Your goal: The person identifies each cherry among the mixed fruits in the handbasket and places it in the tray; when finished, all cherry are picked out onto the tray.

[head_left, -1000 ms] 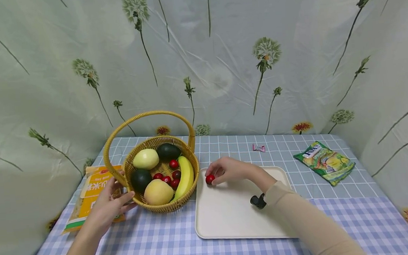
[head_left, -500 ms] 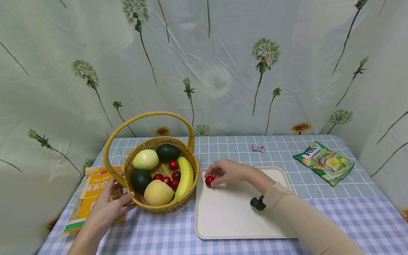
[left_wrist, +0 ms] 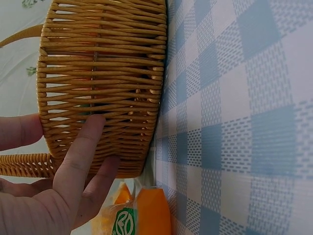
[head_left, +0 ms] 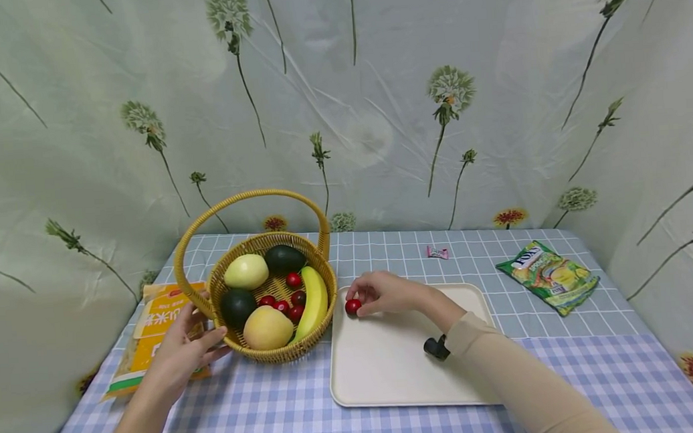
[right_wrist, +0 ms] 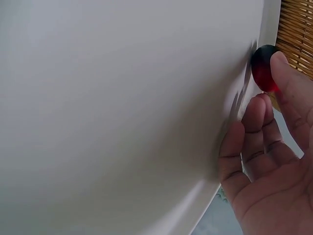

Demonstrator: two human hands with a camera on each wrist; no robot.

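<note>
My right hand (head_left: pixel 388 292) pinches a glossy red cherry (head_left: pixel 353 306) between thumb and fingertips at the far left corner of the cream tray (head_left: pixel 395 387). In the right wrist view the cherry (right_wrist: pixel 264 68) sits close to the tray's raised edge, other fingers bent loosely. My left hand (head_left: pixel 185 347) rests against the left side of the yellow wicker basket (head_left: pixel 284 355), around the foot of its handle. Its fingers (left_wrist: pixel 80 156) lie spread and fairly straight along the woven wall. Inside the basket are a banana (head_left: pixel 313 302), a peach-like fruit (head_left: pixel 268 328), dark green avocado-like fruits and several cherries.
An orange food bag (head_left: pixel 150 344) lies left of the basket, partly behind my left hand. A green Fox's candy bag (head_left: pixel 548 276) lies at the far right, and a small pink wrapped candy (head_left: pixel 437 253) behind the tray. A patterned curtain borders the table.
Both hands keep nearly the same pose and place. The cherry stays pinched in the tray's far left corner, only very slightly shifted left.
</note>
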